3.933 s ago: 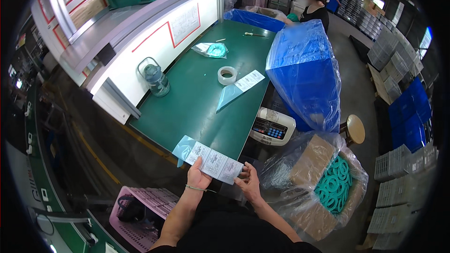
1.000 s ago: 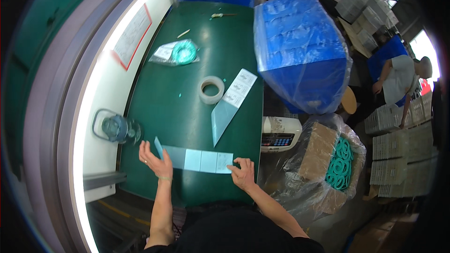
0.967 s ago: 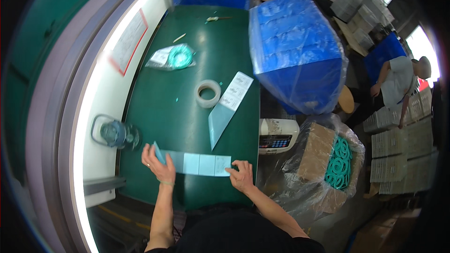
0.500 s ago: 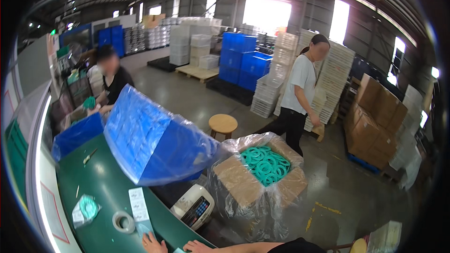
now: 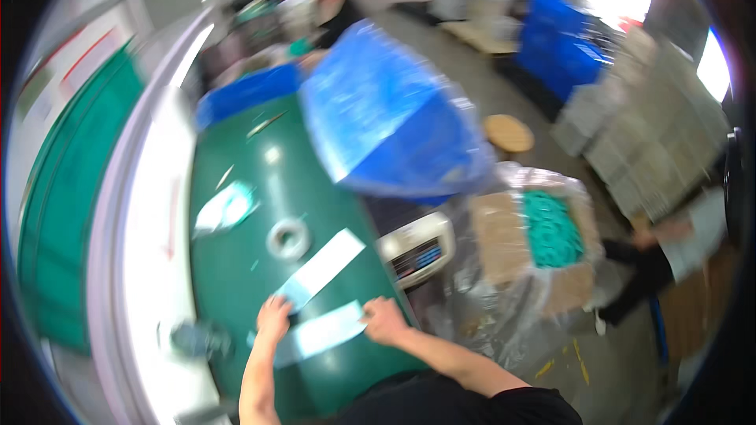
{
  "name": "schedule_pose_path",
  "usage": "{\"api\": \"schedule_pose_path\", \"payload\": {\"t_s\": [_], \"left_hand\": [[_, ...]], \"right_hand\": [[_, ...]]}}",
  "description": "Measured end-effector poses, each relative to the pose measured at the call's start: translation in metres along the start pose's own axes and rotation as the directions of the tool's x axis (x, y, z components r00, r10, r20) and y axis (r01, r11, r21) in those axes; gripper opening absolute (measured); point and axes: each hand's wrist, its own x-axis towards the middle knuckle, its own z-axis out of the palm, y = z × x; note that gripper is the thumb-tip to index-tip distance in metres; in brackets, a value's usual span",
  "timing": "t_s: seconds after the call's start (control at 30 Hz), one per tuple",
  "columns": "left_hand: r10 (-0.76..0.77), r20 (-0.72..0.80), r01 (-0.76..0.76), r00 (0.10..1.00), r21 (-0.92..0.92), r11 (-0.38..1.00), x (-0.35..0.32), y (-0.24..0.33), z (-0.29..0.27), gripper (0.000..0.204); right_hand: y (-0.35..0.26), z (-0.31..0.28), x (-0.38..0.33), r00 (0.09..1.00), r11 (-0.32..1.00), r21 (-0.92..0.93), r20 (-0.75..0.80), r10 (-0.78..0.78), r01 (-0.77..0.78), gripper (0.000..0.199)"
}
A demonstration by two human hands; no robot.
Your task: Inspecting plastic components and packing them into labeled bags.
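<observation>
Two pale strips of labels lie at a slant on the green tabletop [image 5: 236, 267]. My left hand [image 5: 274, 316] is at the lower end of the farther label strip [image 5: 335, 261], touching or just beside it; its fingers are blurred. My right hand [image 5: 384, 321] pinches the right end of the nearer label strip [image 5: 323, 336]. Just beyond them sits a roll of tape [image 5: 288, 240]. To its left rests a clear bag [image 5: 226, 209] with something green inside.
A scale [image 5: 417, 249] with a keypad stands at the table's right edge. Beyond it is a plastic-lined carton [image 5: 496, 240] of green rings [image 5: 553, 230]. A plastic-covered blue bin [image 5: 394, 118] takes up the far right side. One person works at the far end; another is at right.
My view has swung left and down, so the table fills more of it. Both forearms now show, and my right hand has come onto the nearer strip's end. The person at right appears lower.
</observation>
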Motion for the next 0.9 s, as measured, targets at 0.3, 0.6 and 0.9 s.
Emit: {"api": "schedule_pose_path", "payload": {"t_s": [0.3, 0.6, 0.9], "left_hand": [[-0.204, 0.063, 0.198, 0.977, 0.096, 0.975, -0.052, -0.019, -0.03, 0.034], [-0.43, 0.108, 0.369, 0.896, 0.358, 0.858, -0.035, 0.036, -0.051, 0.06], [-0.256, 0.145, 0.259, 0.956, 0.0, 0.966, -0.028, 0.055, -0.009, 0.091]], "right_hand": [[-0.003, 0.016, 0.024, 0.951, 0.948, -0.099, -0.023, -0.307, 0.304, 0.027], [0.01, 0.009, 0.046, 0.959, 0.953, -0.167, -0.084, -0.27, 0.253, 0.025], [0.016, 0.005, 0.044, 0.978, 0.975, -0.161, -0.114, -0.175, 0.156, 0.025]]}}
